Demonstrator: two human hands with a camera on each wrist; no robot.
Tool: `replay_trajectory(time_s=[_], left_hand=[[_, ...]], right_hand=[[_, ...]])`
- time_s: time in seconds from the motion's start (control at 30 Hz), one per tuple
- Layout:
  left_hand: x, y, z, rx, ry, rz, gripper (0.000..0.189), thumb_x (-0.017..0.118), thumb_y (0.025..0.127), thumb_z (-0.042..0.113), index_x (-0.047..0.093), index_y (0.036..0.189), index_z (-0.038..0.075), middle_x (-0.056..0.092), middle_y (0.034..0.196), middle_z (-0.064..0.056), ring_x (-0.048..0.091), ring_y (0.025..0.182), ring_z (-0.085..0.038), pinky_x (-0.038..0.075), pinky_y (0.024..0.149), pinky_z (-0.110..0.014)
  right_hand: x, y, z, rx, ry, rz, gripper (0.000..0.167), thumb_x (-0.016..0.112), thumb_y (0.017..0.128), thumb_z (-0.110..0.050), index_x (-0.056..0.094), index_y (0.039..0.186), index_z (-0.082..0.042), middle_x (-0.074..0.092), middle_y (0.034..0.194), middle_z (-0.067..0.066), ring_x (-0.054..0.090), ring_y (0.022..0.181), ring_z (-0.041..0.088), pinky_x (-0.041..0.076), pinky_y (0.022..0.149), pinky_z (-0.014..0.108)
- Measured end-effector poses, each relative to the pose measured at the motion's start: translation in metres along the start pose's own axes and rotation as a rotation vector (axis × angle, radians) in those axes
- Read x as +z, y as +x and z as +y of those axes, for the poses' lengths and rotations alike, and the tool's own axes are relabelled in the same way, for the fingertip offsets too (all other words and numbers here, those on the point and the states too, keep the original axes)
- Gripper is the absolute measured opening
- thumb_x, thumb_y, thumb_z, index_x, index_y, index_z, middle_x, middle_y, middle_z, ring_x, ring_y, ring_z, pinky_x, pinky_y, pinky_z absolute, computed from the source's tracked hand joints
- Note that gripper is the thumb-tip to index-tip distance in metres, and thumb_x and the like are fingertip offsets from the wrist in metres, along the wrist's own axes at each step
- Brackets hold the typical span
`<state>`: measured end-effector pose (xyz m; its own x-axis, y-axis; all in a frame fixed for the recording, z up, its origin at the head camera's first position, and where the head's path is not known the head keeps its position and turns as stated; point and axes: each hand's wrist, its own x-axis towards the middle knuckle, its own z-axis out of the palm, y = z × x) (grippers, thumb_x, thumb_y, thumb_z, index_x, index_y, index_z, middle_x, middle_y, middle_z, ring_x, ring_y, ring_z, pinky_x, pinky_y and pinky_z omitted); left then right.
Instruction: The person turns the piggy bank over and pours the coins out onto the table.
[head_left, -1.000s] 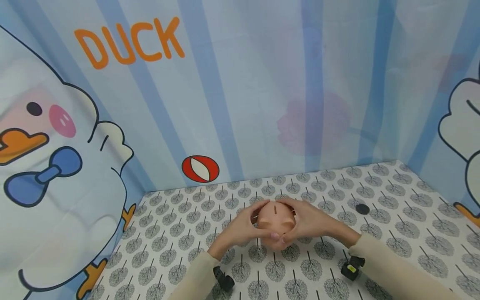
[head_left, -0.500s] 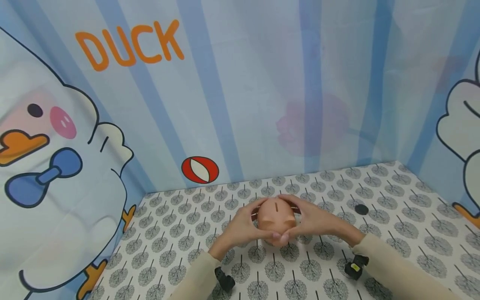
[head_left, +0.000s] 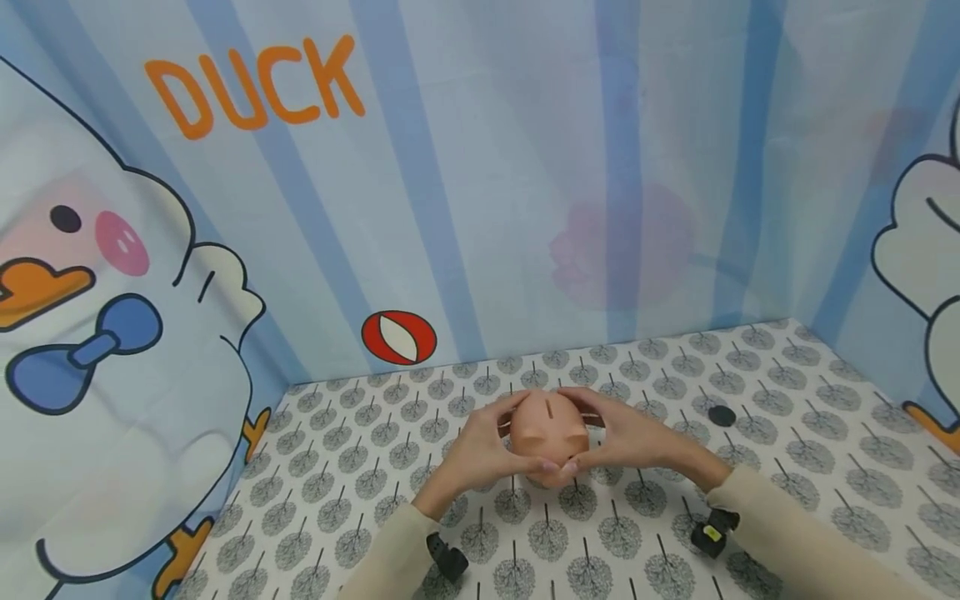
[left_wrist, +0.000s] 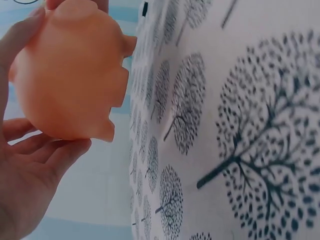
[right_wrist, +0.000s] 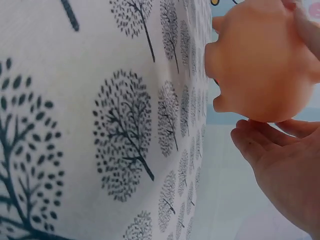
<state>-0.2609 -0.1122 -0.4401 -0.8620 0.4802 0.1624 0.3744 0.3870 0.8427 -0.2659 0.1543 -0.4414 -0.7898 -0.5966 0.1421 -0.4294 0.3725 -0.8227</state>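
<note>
An orange-pink piggy bank with a coin slot on its back is held between both hands, snout toward the person. My left hand grips its left side, thumb at the head and fingers around the far side. The right hand mirrors this on the other side, and the two thumb tips nearly meet over the head. In the left wrist view, the stubby feet of the piggy bank face the cloth with a narrow gap. Fingers of the right hand touch the piggy bank in the right wrist view.
A small black disc lies on the tree-patterned tablecloth, right of the hands. Behind and at both sides hangs a blue striped curtain printed with ducks. Each wrist wears a black strap with a small camera.
Both hands and the piggy bank have shifted slightly up and away in the head view, the grip staying the same. The black disc stays in place.
</note>
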Motion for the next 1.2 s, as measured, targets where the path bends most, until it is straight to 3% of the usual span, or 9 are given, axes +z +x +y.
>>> replay_trajectory(time_s=[0.33,0.47,0.63,0.9,1.03,1.2], left_hand=[[0.000,0.001,-0.005,-0.047,-0.027,0.011,0.100,0.097,0.074,0.037,0.047,0.159,0.027,0.058,0.154,0.001,0.062,0.137,-0.027,0.059,0.110,-0.040],[0.000,0.001,-0.004,-0.034,-0.009,0.015,0.105,0.098,0.071,0.040,0.045,0.160,0.027,0.057,0.155,0.002,0.060,0.139,-0.026,0.057,0.114,-0.041],[0.002,0.000,-0.002,-0.009,0.005,0.014,0.108,0.100,0.067,0.041,0.044,0.159,0.031,0.059,0.153,0.003,0.063,0.136,-0.023,0.058,0.111,-0.038],[-0.001,0.003,-0.006,-0.022,-0.038,-0.026,0.102,0.098,0.072,0.036,0.045,0.160,0.029,0.060,0.151,0.001,0.066,0.129,-0.023,0.062,0.103,-0.034],[-0.003,0.008,-0.010,-0.023,-0.050,-0.014,0.105,0.099,0.071,0.036,0.043,0.160,0.033,0.057,0.155,0.002,0.063,0.136,-0.024,0.060,0.109,-0.038],[-0.006,0.014,-0.012,0.011,-0.049,0.015,0.110,0.100,0.070,0.033,0.039,0.162,0.036,0.050,0.161,0.005,0.053,0.147,-0.024,0.049,0.123,-0.044]], right_hand=[[0.001,0.005,0.000,-0.022,-0.022,-0.006,0.103,0.088,0.084,-0.037,0.031,0.163,-0.002,0.047,0.159,0.024,0.049,0.145,0.047,0.047,0.119,0.063],[0.002,0.006,-0.002,-0.011,-0.042,0.006,0.105,0.089,0.083,-0.040,0.032,0.163,-0.002,0.047,0.160,0.023,0.049,0.146,0.046,0.046,0.120,0.064],[0.001,0.005,-0.003,-0.004,-0.049,0.010,0.109,0.090,0.081,-0.040,0.031,0.163,-0.001,0.047,0.160,0.024,0.050,0.145,0.046,0.048,0.118,0.065],[-0.002,0.008,0.000,-0.023,-0.076,-0.014,0.108,0.091,0.080,-0.041,0.031,0.163,-0.003,0.049,0.158,0.023,0.051,0.144,0.044,0.048,0.119,0.064],[-0.003,0.012,0.002,-0.013,-0.100,0.010,0.110,0.091,0.079,-0.044,0.032,0.163,-0.005,0.053,0.155,0.021,0.054,0.141,0.042,0.050,0.117,0.062],[-0.005,0.018,0.003,-0.008,-0.107,0.051,0.117,0.093,0.075,-0.049,0.030,0.165,-0.010,0.048,0.161,0.018,0.053,0.145,0.041,0.050,0.118,0.061]])
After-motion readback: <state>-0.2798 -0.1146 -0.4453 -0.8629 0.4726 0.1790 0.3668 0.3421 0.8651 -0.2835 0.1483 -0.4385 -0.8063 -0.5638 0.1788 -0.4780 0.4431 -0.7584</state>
